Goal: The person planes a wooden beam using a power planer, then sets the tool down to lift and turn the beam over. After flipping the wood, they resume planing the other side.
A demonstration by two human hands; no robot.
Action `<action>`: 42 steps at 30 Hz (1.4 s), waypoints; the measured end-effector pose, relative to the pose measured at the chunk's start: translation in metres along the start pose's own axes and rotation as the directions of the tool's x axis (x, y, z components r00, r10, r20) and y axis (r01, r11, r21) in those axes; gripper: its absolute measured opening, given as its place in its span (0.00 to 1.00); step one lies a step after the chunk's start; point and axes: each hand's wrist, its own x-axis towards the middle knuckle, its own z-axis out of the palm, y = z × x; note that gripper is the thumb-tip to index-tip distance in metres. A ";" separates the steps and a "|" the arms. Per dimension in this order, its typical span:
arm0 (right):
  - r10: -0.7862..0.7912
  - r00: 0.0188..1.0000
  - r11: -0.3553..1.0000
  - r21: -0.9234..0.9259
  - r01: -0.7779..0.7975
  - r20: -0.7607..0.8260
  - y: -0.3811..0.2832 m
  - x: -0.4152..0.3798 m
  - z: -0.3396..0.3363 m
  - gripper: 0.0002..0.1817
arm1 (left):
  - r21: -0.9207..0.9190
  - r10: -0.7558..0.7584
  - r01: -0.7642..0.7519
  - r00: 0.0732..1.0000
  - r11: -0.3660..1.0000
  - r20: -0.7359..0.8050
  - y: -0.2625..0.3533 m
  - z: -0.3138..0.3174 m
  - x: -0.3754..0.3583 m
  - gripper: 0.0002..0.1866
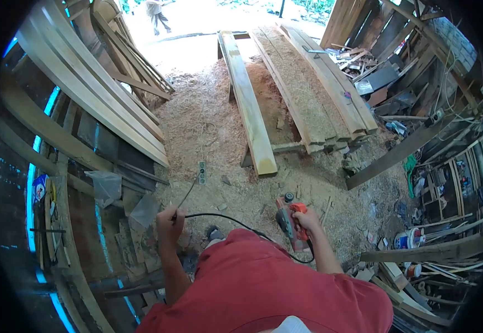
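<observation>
My right hand [308,218] is wrapped round the red handle of an electric planer [286,223], which has a grey-green body and a dark round knob at its front. The planer hangs above the shavings-covered floor, apart from the planks. Its black power cord [231,217] loops past the red shirt to my left hand [169,223], which is closed on the cord. A thinner cord [190,188] runs from near that hand towards a socket strip [201,173] on the floor. The cord's end inside my left fingers is hidden.
Ahead, a long plank [250,114] rests on supports beside several shavings-strewn boards [302,91]. Tall boards [94,83] lean at left. Scrap wood [358,61] and a slanting post [391,152] stand at right. A person [156,14] is outside the far opening.
</observation>
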 end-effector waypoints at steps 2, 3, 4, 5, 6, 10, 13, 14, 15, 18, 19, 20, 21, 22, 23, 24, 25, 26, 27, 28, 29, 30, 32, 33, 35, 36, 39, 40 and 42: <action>-0.031 1.000 1.000 0.005 0.031 -0.004 0.007 -0.006 -0.010 0.03 | 0.004 -0.008 0.008 1.000 1.000 -0.003 0.015 0.011 -0.013 0.18; -0.121 0.991 0.990 0.066 0.124 -0.050 0.016 -0.006 -0.015 0.03 | 0.008 -0.002 0.002 1.000 1.000 -0.011 0.022 0.016 -0.018 0.18; -0.206 0.973 0.969 0.120 0.217 -0.100 0.021 -0.007 -0.021 0.03 | 0.012 0.003 -0.003 1.000 1.000 -0.020 0.035 0.022 -0.022 0.18; -0.137 0.989 0.959 0.242 0.147 -0.060 0.025 -0.006 -0.030 0.04 | 0.022 0.017 -0.016 1.000 1.000 -0.027 0.048 0.026 -0.027 0.18; -0.117 0.992 0.962 0.241 0.127 -0.056 0.035 0.001 -0.036 0.04 | 0.027 0.003 -0.002 1.000 1.000 -0.013 0.052 0.032 -0.035 0.18; -0.279 0.917 0.960 -0.059 0.274 -0.285 0.082 0.053 -0.051 0.14 | 0.098 -0.008 0.014 0.998 0.995 -0.056 0.073 0.053 -0.062 0.18; -0.337 0.894 0.939 -0.043 0.340 -0.295 0.087 0.067 -0.066 0.14 | 0.124 0.001 0.012 0.994 0.992 -0.106 0.093 0.065 -0.078 0.20; -0.378 0.885 0.924 -0.047 0.380 -0.270 0.085 0.066 -0.071 0.14 | 0.127 -0.005 0.019 0.994 0.992 -0.106 0.098 0.070 -0.083 0.20; -0.373 0.888 0.926 -0.046 0.375 -0.267 0.084 0.064 -0.075 0.14 | 0.130 -0.011 0.024 0.995 0.991 -0.102 0.106 0.072 -0.087 0.20; -0.432 0.873 0.901 -0.078 0.426 -0.226 0.078 0.066 -0.083 0.14 | 0.160 -0.008 0.025 0.994 0.987 -0.109 0.114 0.083 -0.096 0.20; -0.475 0.850 0.880 -0.131 0.456 -0.230 0.077 0.066 -0.085 0.13 | 0.147 0.000 0.016 0.995 0.989 -0.104 0.115 0.086 -0.097 0.20; -0.516 0.824 0.856 -0.184 0.483 -0.233 0.076 0.065 -0.085 0.12 | 0.134 0.008 0.005 0.995 0.991 -0.097 0.116 0.089 -0.097 0.20; -0.515 0.824 0.856 -0.185 0.482 -0.236 0.070 0.054 -0.086 0.12 | 0.132 0.009 0.004 0.995 0.991 -0.095 0.120 0.091 -0.097 0.20; -0.502 0.833 0.865 -0.127 0.486 -0.233 0.056 0.036 -0.087 0.11 | 0.137 0.023 -0.011 0.996 0.991 -0.089 0.124 0.092 -0.094 0.20; -0.490 0.841 0.870 -0.068 0.488 -0.230 0.047 0.026 -0.086 0.11 | 0.142 0.039 -0.027 0.996 0.990 -0.082 0.127 0.093 -0.091 0.20; -0.490 0.839 0.870 -0.064 0.489 -0.236 0.052 0.027 -0.082 0.11 | 0.142 0.046 -0.034 0.996 0.989 -0.079 0.127 0.093 -0.088 0.20; -0.521 0.807 0.835 0.033 0.550 -0.277 0.059 0.028 -0.076 0.11 | 0.128 0.042 -0.032 0.996 0.991 -0.077 0.125 0.095 -0.085 0.20; -0.545 0.775 0.787 0.125 0.604 -0.320 0.065 0.032 -0.071 0.11 | 0.115 0.034 -0.025 0.997 0.993 -0.075 0.122 0.095 -0.082 0.20; -0.541 0.777 0.789 0.126 0.601 -0.323 0.061 0.032 -0.067 0.11 | 0.114 0.034 -0.026 0.997 0.993 -0.070 0.122 0.096 -0.078 0.20; -0.550 0.758 0.768 0.144 0.624 -0.349 0.059 0.032 -0.064 0.12 | 0.120 0.033 -0.024 0.997 0.992 -0.073 0.123 0.097 -0.075 0.20; -0.555 0.740 0.748 0.161 0.644 -0.380 0.059 0.030 -0.061 0.12 | 0.125 0.031 -0.022 0.997 0.992 -0.072 0.122 0.097 -0.073 0.20; -0.546 0.742 0.754 0.158 0.637 -0.389 0.061 0.031 -0.060 0.12 | 0.120 0.031 -0.024 0.998 0.992 -0.058 0.118 0.096 -0.070 0.20; -0.516 0.776 0.763 0.219 0.609 -0.363 0.051 0.042 -0.055 0.12 | 0.144 0.089 -0.081 0.995 0.986 -0.051 0.108 0.091 -0.057 0.20; -0.517 0.773 0.760 0.219 0.612 -0.368 0.043 0.045 -0.053 0.12 | 0.142 0.095 -0.087 0.994 0.986 -0.051 0.104 0.089 -0.051 0.20; -0.673 0.629 0.672 0.032 0.740 -0.390 0.031 0.045 -0.048 0.13 | 0.090 0.071 -0.065 0.995 0.994 -0.071 0.095 0.082 -0.041 0.20; -0.674 0.625 0.671 0.028 0.741 -0.393 0.024 0.043 -0.041 0.13 | 0.084 0.074 -0.068 0.995 0.994 -0.070 0.090 0.076 -0.036 0.20; -0.624 0.616 0.669 0.081 0.739 -0.481 0.002 0.042 -0.019 0.13 | 0.072 0.083 -0.076 0.992 0.994 -0.095 0.069 0.059 -0.021 0.20; -0.603 0.637 0.669 0.129 0.732 -0.480 0.000 0.041 -0.014 0.14 | 0.044 0.089 -0.084 0.989 0.996 -0.122 0.058 0.054 -0.018 0.20; -0.584 0.658 0.669 0.178 0.722 -0.475 -0.003 0.039 -0.002 0.14 | 0.016 0.092 -0.090 0.984 0.996 -0.151 0.039 0.040 -0.009 0.20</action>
